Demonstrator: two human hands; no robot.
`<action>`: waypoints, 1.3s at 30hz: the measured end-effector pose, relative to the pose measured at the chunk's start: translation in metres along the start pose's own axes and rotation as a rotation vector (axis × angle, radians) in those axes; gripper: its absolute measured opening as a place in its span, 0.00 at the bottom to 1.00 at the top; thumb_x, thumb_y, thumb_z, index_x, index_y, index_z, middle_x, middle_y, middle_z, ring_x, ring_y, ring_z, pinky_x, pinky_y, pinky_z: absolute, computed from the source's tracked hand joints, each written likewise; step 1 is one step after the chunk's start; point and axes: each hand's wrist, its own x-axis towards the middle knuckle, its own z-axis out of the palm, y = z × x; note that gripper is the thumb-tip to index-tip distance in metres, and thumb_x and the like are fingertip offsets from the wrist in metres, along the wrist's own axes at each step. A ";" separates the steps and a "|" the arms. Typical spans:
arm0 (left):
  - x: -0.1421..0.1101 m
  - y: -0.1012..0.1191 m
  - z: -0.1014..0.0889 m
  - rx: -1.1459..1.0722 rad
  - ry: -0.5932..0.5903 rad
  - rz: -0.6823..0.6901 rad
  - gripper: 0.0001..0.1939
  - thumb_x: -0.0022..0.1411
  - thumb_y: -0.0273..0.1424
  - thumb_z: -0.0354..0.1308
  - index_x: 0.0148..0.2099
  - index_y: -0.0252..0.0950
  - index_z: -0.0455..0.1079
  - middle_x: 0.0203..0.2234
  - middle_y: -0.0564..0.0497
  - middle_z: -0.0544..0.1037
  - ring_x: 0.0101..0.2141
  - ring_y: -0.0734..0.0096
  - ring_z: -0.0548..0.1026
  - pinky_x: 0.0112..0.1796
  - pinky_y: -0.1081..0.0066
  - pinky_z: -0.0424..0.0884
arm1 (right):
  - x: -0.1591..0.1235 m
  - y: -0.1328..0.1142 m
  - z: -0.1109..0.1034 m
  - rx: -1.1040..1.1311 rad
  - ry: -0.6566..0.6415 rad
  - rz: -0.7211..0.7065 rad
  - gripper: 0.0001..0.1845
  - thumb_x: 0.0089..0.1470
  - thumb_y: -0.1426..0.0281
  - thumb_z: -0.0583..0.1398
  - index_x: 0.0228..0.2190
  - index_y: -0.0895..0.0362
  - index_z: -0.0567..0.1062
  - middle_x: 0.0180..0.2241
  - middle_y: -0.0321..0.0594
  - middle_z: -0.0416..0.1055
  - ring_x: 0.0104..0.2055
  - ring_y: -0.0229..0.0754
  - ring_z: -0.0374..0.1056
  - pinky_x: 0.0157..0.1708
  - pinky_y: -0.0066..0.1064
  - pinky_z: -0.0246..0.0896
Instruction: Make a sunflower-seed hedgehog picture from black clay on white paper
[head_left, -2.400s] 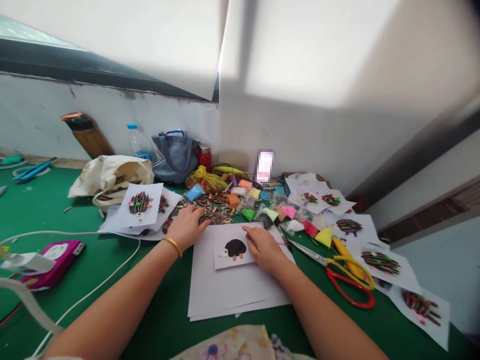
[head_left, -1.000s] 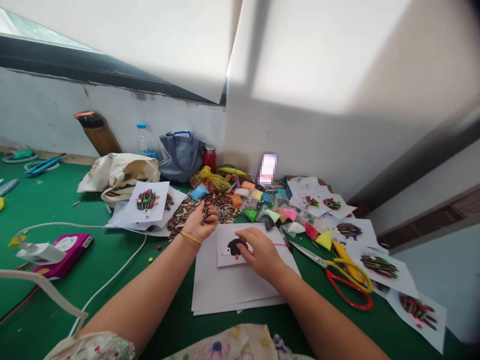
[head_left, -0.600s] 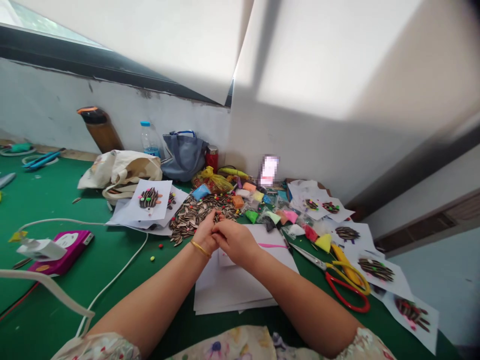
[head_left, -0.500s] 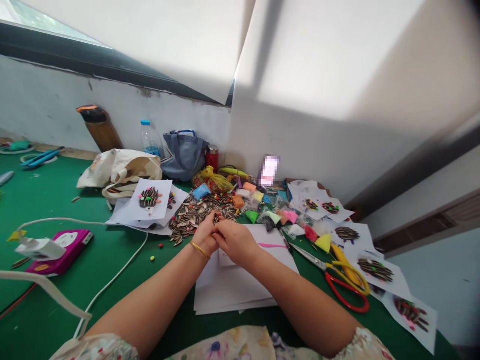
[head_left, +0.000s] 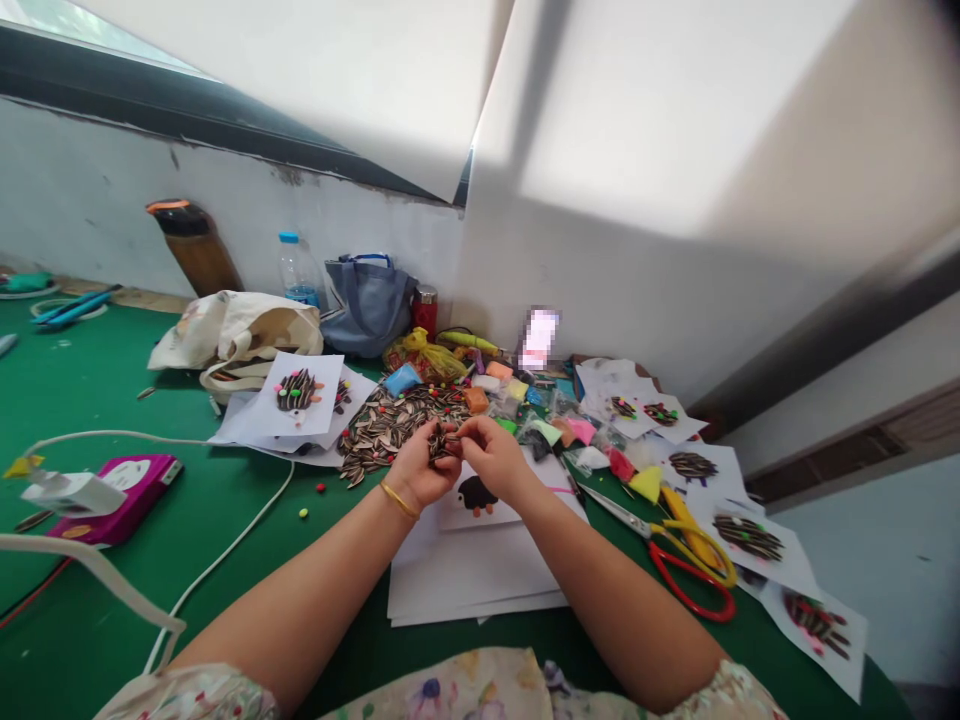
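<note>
My left hand [head_left: 421,468] is cupped, palm up, with a small heap of striped sunflower seeds [head_left: 437,441] in it; a gold bangle sits on that wrist. My right hand [head_left: 491,455] pinches at those seeds with thumb and forefinger. Both hands hover just above a white card with a black clay hedgehog [head_left: 477,495], which lies on a stack of white paper [head_left: 472,570]. A loose pile of sunflower seeds [head_left: 382,425] lies on the green table just beyond my left hand.
Red and yellow scissors [head_left: 686,570] lie right of the paper. Small bags of coloured clay [head_left: 525,410] sit behind. Finished hedgehog cards [head_left: 300,392] lie left and also right [head_left: 739,535]. A white cable [head_left: 225,555], a magenta box [head_left: 127,490], bags and bottles [head_left: 296,268] stand at left.
My left hand scooped seeds from the pile and drew back. My right hand left the hedgehog card and came up to meet it; the card shows again below the hands.
</note>
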 end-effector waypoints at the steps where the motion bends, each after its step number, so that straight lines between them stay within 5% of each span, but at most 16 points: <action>1: -0.001 -0.001 0.001 0.004 -0.011 -0.022 0.14 0.68 0.35 0.47 0.31 0.32 0.64 0.20 0.53 0.65 0.16 0.81 0.64 0.10 0.86 0.51 | 0.002 0.002 -0.001 0.009 0.007 0.015 0.05 0.50 0.71 0.54 0.30 0.55 0.70 0.30 0.34 0.73 0.32 0.38 0.70 0.34 0.30 0.64; 5: -0.003 -0.005 0.002 0.040 -0.029 -0.046 0.14 0.68 0.36 0.48 0.33 0.31 0.65 0.19 0.55 0.63 0.16 0.82 0.64 0.09 0.86 0.51 | 0.007 0.005 -0.001 -0.007 0.028 0.040 0.05 0.51 0.70 0.55 0.30 0.55 0.70 0.33 0.35 0.75 0.31 0.37 0.70 0.34 0.29 0.64; 16: 0.002 -0.012 0.001 0.072 0.032 0.071 0.14 0.69 0.28 0.46 0.29 0.33 0.59 0.17 0.59 0.58 0.13 0.87 0.58 0.09 0.88 0.47 | 0.010 0.014 -0.002 -0.193 0.070 0.010 0.03 0.49 0.70 0.56 0.28 0.56 0.70 0.23 0.31 0.67 0.26 0.36 0.62 0.27 0.26 0.57; 23: -0.003 -0.010 0.001 0.058 0.029 0.051 0.13 0.69 0.31 0.47 0.30 0.34 0.59 0.18 0.59 0.58 0.15 0.85 0.61 0.10 0.88 0.49 | 0.016 0.025 -0.033 -0.494 0.117 -0.111 0.12 0.56 0.69 0.55 0.39 0.55 0.77 0.42 0.44 0.71 0.43 0.43 0.67 0.43 0.34 0.60; 28: 0.001 -0.015 0.000 0.074 0.028 0.040 0.13 0.69 0.30 0.48 0.30 0.34 0.60 0.18 0.59 0.57 0.14 0.86 0.59 0.10 0.87 0.47 | 0.008 0.014 -0.021 -0.337 -0.018 -0.088 0.09 0.56 0.64 0.57 0.34 0.54 0.76 0.32 0.36 0.74 0.35 0.40 0.68 0.36 0.30 0.60; 32: 0.000 -0.019 0.000 0.090 0.034 0.035 0.12 0.68 0.29 0.49 0.30 0.33 0.61 0.18 0.59 0.58 0.14 0.86 0.59 0.10 0.87 0.48 | 0.005 0.008 -0.009 -0.219 -0.007 0.003 0.06 0.52 0.66 0.59 0.29 0.55 0.74 0.26 0.32 0.72 0.28 0.37 0.65 0.29 0.27 0.58; 39: -0.005 -0.011 0.000 0.079 0.003 0.014 0.10 0.68 0.29 0.49 0.32 0.33 0.62 0.19 0.59 0.57 0.15 0.85 0.59 0.11 0.87 0.49 | -0.002 0.016 -0.020 -0.138 0.028 0.003 0.09 0.52 0.69 0.57 0.35 0.55 0.76 0.34 0.37 0.75 0.35 0.39 0.69 0.36 0.30 0.63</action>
